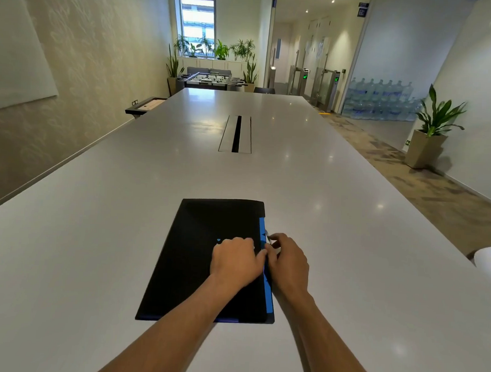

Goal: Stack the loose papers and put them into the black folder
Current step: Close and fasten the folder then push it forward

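Your black folder (200,257) lies closed and flat on the long white table (94,234), near the edge closest to you, with its long side running away from you. Your left hand (236,260) rests knuckles-up on the right half of the cover, fingers curled down against it, pressing rather than gripping anything you can see. Your right hand (287,262) sits just beside it at the folder's right edge, where a blue strip (267,289) runs along the side; the thumb and forefinger are pinched together near something small and pale at that edge, but it is too small and too covered by the fingers to say what it is, or whether the fingers truly hold it. The two hands touch or nearly touch at the thumb side. No loose papers show on the table; whether any lie inside the folder cannot be told, since the cover hides everything under it. A thin blue line also shows along the folder's near edge, partly behind your left forearm. A small blue mark on the cover peeks out just beyond your left knuckles, mostly hidden. At the far right a white rounded object (489,262) is cut off by the frame. Farther up the table sits a cable slot (236,134).
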Tool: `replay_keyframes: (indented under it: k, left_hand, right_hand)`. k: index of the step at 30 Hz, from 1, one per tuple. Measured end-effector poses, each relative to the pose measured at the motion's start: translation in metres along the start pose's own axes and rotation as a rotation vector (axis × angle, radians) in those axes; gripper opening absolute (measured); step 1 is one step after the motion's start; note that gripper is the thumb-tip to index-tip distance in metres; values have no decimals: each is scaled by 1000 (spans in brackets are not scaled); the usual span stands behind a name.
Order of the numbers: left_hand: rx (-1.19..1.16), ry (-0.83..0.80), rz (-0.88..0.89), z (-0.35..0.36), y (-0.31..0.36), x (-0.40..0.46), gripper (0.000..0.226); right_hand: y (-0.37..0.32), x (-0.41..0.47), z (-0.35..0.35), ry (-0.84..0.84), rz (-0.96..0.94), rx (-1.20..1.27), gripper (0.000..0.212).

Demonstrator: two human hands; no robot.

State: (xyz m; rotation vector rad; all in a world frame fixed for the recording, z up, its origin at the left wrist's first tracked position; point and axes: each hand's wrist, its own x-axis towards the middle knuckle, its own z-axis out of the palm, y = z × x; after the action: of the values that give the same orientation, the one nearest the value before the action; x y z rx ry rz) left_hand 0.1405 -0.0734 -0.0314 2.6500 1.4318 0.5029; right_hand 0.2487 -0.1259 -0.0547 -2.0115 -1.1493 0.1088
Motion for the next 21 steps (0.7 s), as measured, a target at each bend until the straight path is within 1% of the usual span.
replay_keyframes:
  k: [3,6,7,9,11,13,15,21]
  left_hand:
    - [-70,69,35,10,-16,-4,30]
    - [-181,127,67,17,-30,-4,11]
    - [-225,139,66,19,-32,-3,9]
    - [-308,141,53,21,-32,-2,21]
    - [-332,145,82,25,-33,-3,29]
    - [-273,140,157,28,-33,-5,29]
    - [-200,149,213,29,-32,-6,29]
    - [-151,128,232,29,-32,-3,31]
  right_hand:
    - [2,0,3,-11,-72,2,22]
    - [3,-1,5,-43,-186,-42,28]
    - [3,-1,5,-45,-221,-68,29]
    - [2,-3,6,-49,-268,-133,29]
    - [2,-4,7,-60,-313,-212,29]
    - [2,-6,8,-72,-358,-282,30]
    - [2,-6,7,-100,-348,-336,32]
    - [2,-7,10,-152,-321,-381,33]
